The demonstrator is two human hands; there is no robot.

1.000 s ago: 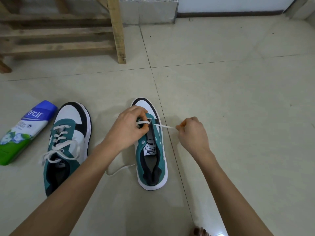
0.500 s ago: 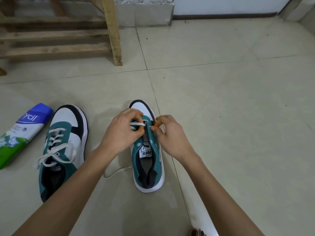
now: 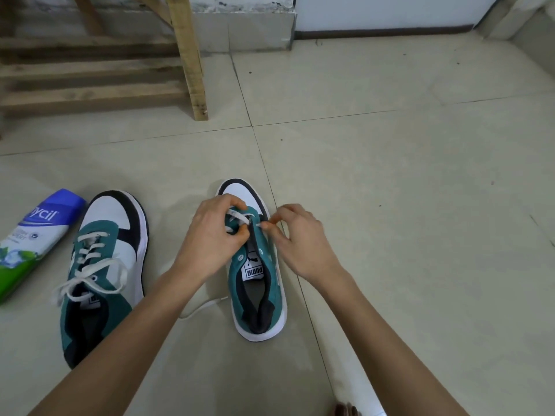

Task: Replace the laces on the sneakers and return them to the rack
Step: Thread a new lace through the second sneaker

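Two teal, white and black sneakers sit on the tiled floor. The left sneaker [image 3: 102, 274] is fully laced with a white lace. The right sneaker [image 3: 258, 283] has a white lace [image 3: 238, 219] through its lowest eyelets only. My left hand [image 3: 213, 235] grips that sneaker's left eyelet flap and the lace near the toe. My right hand [image 3: 300, 238] pinches the lace tip at an eyelet on the right flap. A loose lace end [image 3: 201, 307] trails on the floor under my left forearm.
A wooden shoe rack [image 3: 99, 67] stands at the back left against the wall. A blue, white and green bottle [image 3: 33, 238] lies at the left edge beside the laced sneaker. Beige floor tiles spread to the right.
My right hand, which held the lace pulled out to the right, has come back to the sneaker and now pinches the tip at an eyelet. My left hand stays on the shoe.
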